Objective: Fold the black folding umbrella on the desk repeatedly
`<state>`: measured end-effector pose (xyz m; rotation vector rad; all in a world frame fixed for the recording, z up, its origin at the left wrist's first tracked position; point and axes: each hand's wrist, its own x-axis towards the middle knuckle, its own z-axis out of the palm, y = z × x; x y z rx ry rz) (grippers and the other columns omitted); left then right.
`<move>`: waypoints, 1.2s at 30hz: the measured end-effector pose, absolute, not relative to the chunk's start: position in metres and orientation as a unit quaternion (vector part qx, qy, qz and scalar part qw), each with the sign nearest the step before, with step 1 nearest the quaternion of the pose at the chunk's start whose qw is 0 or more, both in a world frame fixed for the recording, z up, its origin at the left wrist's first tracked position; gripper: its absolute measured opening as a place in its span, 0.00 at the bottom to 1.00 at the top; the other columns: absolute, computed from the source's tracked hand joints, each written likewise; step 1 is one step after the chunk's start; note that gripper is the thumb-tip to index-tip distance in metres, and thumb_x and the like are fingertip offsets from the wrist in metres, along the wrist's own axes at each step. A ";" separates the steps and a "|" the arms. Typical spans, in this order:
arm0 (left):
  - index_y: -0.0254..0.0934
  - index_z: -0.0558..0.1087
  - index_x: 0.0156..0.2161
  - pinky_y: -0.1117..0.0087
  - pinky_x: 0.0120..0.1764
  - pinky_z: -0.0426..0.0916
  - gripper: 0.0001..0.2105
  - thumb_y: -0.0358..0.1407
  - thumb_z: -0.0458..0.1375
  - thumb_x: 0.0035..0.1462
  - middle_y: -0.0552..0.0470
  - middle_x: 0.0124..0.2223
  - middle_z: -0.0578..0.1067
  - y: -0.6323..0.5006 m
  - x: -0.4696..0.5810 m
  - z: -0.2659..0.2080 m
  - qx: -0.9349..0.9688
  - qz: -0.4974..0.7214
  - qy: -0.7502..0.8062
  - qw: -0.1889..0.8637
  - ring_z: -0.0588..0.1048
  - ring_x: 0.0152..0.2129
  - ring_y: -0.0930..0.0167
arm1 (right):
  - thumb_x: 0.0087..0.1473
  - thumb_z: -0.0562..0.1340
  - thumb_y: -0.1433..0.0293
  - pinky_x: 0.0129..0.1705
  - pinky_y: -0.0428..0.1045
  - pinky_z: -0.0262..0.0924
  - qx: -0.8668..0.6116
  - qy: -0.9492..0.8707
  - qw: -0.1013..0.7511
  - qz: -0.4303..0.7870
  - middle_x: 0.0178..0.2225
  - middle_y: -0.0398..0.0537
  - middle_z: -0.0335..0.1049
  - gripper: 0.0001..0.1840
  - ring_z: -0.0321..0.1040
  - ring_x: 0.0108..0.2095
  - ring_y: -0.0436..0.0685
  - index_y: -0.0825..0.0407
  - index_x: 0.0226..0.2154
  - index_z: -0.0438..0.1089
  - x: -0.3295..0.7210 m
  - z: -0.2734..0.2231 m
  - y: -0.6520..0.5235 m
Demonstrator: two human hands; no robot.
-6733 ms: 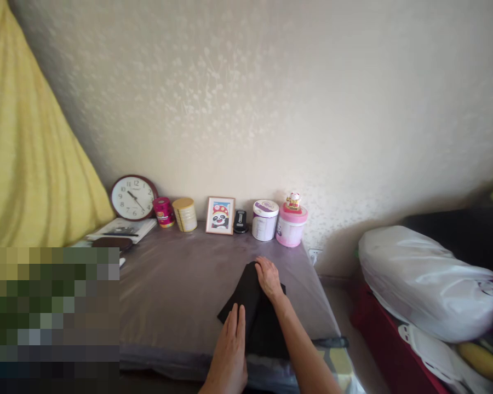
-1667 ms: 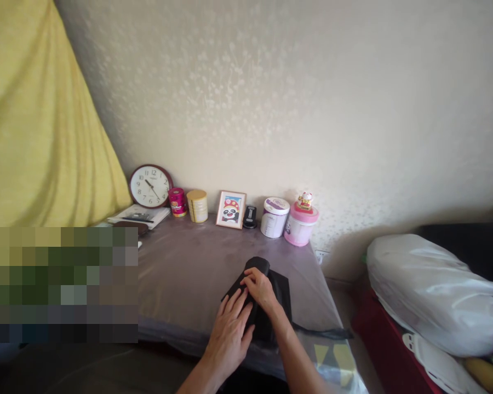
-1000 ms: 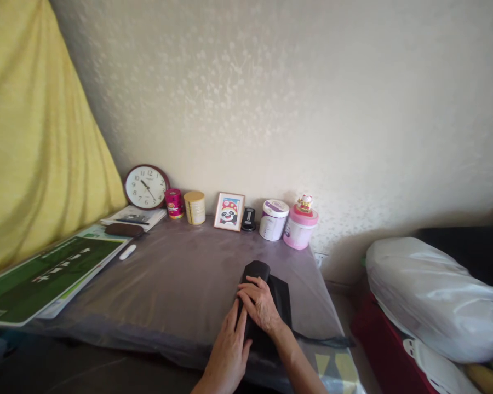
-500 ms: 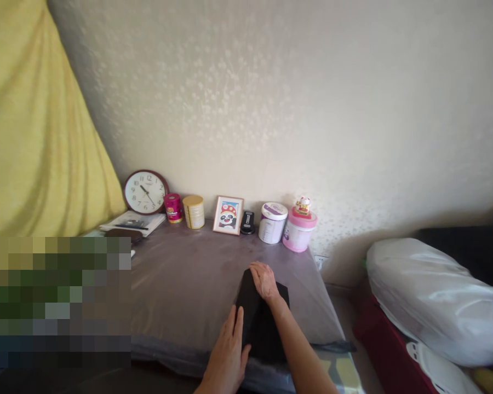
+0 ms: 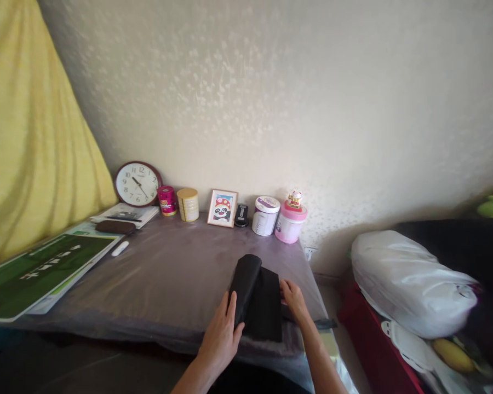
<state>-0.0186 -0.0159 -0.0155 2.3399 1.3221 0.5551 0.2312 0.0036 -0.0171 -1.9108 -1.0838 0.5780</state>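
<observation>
A black folded sheet-like item (image 5: 265, 306) lies on the table near its front edge, its left part rolled or folded up into a thick raised flap. I cannot tell exactly what kind of thing it is. Against the left side of that raised part rests my left hand (image 5: 223, 328), fingers stretched out and thumb apart. My right hand (image 5: 293, 298) is at the item's right edge, fingers bent and closed on it; the fingertips are partly hidden.
Along the wall stand a clock (image 5: 137, 185), a pink tin (image 5: 166, 201), a yellow canister (image 5: 188, 205), a panda picture frame (image 5: 222, 208) and two tubs, one topped by a cat figurine (image 5: 294, 200). A green board (image 5: 45, 273) lies left; a white bag (image 5: 411, 279) sits right.
My right hand has moved from the top of the black item's raised part down to its right edge. My left hand stays along the left side. The view has shifted slightly.
</observation>
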 end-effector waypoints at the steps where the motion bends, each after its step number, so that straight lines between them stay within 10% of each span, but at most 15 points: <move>1: 0.29 0.41 0.62 0.58 0.57 0.56 0.29 0.36 0.42 0.58 0.34 0.64 0.49 -0.016 -0.019 -0.014 0.836 0.197 0.471 0.201 0.54 0.59 0.60 | 0.50 0.51 0.58 0.23 0.46 0.61 -0.758 -0.429 0.425 0.246 0.26 0.48 0.73 0.20 0.70 0.27 0.56 0.53 0.32 0.72 0.228 -0.016 0.000; 18: 0.32 0.34 0.63 0.66 0.59 0.51 0.41 0.22 0.50 0.46 0.39 0.66 0.43 -0.020 -0.024 0.002 0.824 0.141 0.484 0.257 0.48 0.61 0.64 | 0.45 0.54 0.53 0.29 0.50 0.59 -0.756 -0.476 0.430 0.128 0.22 0.48 0.69 0.20 0.66 0.26 0.58 0.53 0.27 0.69 0.193 -0.011 -0.006; 36: 0.30 0.38 0.63 0.62 0.59 0.52 0.41 0.22 0.49 0.43 0.38 0.65 0.44 -0.022 -0.022 0.005 0.823 0.141 0.488 0.255 0.48 0.61 0.62 | 0.51 0.55 0.63 0.37 0.50 0.63 -0.698 -0.517 0.463 0.175 0.35 0.53 0.74 0.20 0.70 0.36 0.58 0.56 0.44 0.67 0.140 0.014 0.043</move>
